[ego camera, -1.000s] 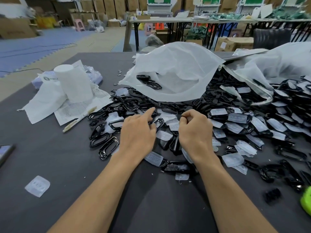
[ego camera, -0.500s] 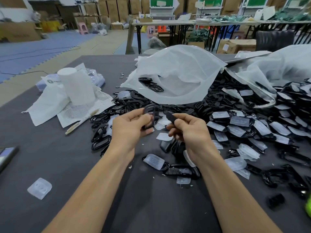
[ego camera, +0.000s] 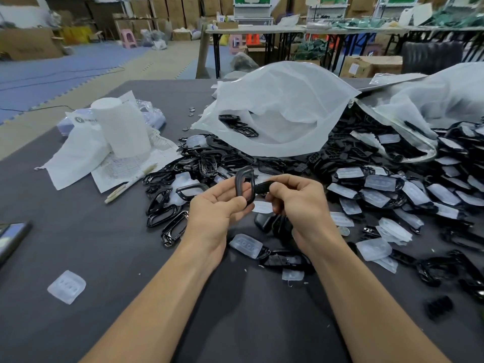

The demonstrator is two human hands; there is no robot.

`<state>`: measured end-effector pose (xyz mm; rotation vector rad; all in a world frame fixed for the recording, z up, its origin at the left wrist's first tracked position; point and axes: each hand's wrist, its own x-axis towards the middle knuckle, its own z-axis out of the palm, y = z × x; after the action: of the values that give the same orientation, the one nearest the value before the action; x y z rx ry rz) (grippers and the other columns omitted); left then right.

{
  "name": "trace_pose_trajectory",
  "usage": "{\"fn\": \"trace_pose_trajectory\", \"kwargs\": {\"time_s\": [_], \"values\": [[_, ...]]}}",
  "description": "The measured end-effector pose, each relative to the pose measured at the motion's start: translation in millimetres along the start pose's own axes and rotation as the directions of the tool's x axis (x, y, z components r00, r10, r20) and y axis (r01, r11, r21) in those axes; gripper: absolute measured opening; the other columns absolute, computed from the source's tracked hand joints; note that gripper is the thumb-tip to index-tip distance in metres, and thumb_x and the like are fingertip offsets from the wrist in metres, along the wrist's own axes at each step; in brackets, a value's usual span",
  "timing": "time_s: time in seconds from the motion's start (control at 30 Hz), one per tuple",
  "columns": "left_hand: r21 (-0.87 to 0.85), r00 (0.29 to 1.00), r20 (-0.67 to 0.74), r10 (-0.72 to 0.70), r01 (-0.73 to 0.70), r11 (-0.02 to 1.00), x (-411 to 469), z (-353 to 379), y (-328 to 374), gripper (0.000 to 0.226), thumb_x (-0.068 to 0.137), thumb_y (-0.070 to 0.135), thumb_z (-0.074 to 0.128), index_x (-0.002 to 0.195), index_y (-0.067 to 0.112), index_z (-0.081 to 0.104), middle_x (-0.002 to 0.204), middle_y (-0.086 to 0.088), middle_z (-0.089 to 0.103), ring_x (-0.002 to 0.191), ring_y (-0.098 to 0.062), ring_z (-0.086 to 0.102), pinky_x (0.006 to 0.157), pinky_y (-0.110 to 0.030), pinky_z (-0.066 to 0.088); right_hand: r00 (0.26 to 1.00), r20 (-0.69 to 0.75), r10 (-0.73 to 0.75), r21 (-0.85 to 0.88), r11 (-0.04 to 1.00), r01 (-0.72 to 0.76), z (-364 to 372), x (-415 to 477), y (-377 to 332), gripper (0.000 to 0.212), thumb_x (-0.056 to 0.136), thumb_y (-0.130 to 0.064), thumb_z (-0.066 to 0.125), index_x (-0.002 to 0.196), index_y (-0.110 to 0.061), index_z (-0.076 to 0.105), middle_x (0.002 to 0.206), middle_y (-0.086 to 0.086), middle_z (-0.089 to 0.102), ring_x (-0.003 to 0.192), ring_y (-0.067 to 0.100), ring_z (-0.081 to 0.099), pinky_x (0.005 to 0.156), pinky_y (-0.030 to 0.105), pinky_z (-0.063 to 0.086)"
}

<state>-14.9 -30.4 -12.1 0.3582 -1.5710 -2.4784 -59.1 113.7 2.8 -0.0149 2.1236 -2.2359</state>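
Note:
My left hand (ego camera: 217, 205) pinches a black oval plastic frame (ego camera: 245, 186), held upright above the dark table (ego camera: 104, 258). Just to its right, my right hand (ego camera: 301, 203) grips a small black plastic piece (ego camera: 262, 187) whose tip reaches the frame's right edge. Both hands hover over a heap of black plastic frames and shells (ego camera: 214, 163). Many translucent rubber pads (ego camera: 377, 183) lie mixed in on the right.
A large white plastic bag (ego camera: 282, 111) lies behind the heap, a second bag (ego camera: 432, 100) to its right. A white roll (ego camera: 123, 127) on papers and a pen (ego camera: 131, 183) sit left. A phone (ego camera: 10, 237) lies at the left edge, a loose pad (ego camera: 66, 286) near it.
Both hands rose from the pile, each with a part picked up. They have since come closer together, so the small piece now meets the frame.

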Motion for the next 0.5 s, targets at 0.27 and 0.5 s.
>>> {"fn": "trace_pose_trajectory", "kwargs": {"time_s": [0.27, 0.5], "values": [[0.321, 0.984, 0.175, 0.041, -0.097, 0.942, -3, -5, 2, 0.052, 0.090, -0.021, 0.057, 0.114, 0.019, 0.078, 0.105, -0.008, 0.081, 0.100, -0.022, 0.078, 0.082, -0.029, 0.063, 0.978, 0.207, -0.016, -0.141, 0.989, 0.046, -7, -2, -9, 0.038, 0.089, 0.007, 0.058, 0.072, -0.019, 0.081, 0.068, 0.014, 0.055, 0.059, 0.016, 0.042, 0.058, 0.024, 0.038], [0.545, 0.986, 0.145, 0.080, -0.147, 0.826, -7, -5, 6, 0.055, 0.081, -0.014, 0.064, 0.100, 0.035, 0.083, 0.090, -0.001, 0.082, 0.091, -0.027, 0.078, 0.093, -0.050, 0.061, 0.944, 0.320, 0.084, -0.234, 0.972, -0.007, -13, -6, -9, 0.013, 0.090, -0.002, 0.069, 0.087, -0.006, 0.081, 0.072, 0.012, 0.068, 0.060, 0.011, 0.054, 0.058, 0.024, 0.047]]}}
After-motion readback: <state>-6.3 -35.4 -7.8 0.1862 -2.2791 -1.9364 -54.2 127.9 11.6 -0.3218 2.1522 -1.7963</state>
